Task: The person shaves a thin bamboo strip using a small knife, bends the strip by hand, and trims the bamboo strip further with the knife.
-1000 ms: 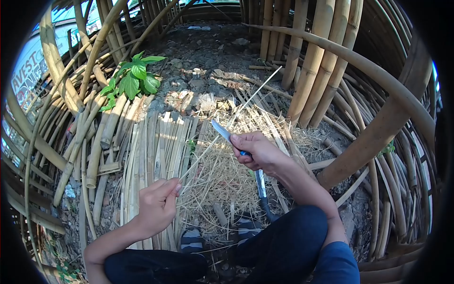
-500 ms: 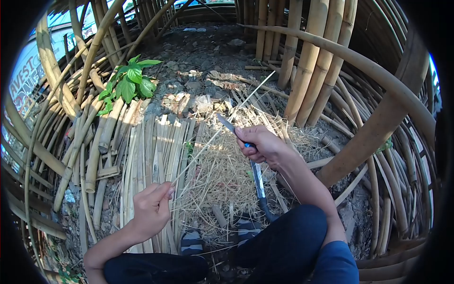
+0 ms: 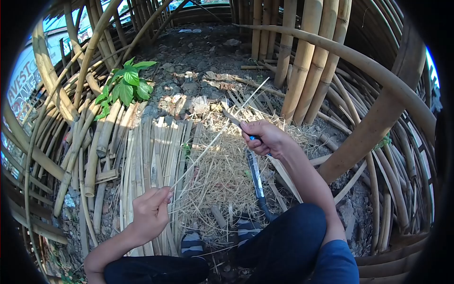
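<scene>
A long thin bamboo strip [image 3: 201, 156] runs slantwise from my left hand up past the knife. My left hand [image 3: 152, 210] pinches its lower end between thumb and fingers. In my right hand [image 3: 265, 137] is a knife [image 3: 231, 117] with a blue-marked handle, mostly covered by my fingers. The blade points up and left and lies against or very close to the strip; exact contact is hard to see. Beneath the strip, thin shavings [image 3: 217, 175] cover the ground. A long tool with a pale shaft and dark lower end [image 3: 257, 177] lies beside my right knee.
Split bamboo slats [image 3: 151, 146] lie in a row at left, beyond my shoes [image 3: 193, 244]. A leafy plant [image 3: 126, 85] grows behind them. Upright bamboo poles [image 3: 302, 66] and a thick leaning pole [image 3: 362, 132] stand at right, with a curved pole [image 3: 350, 54] crossing there.
My right hand with the knife has shifted slightly right and down along the strip. My left hand keeps its grip nearly in place. The view has shifted a little.
</scene>
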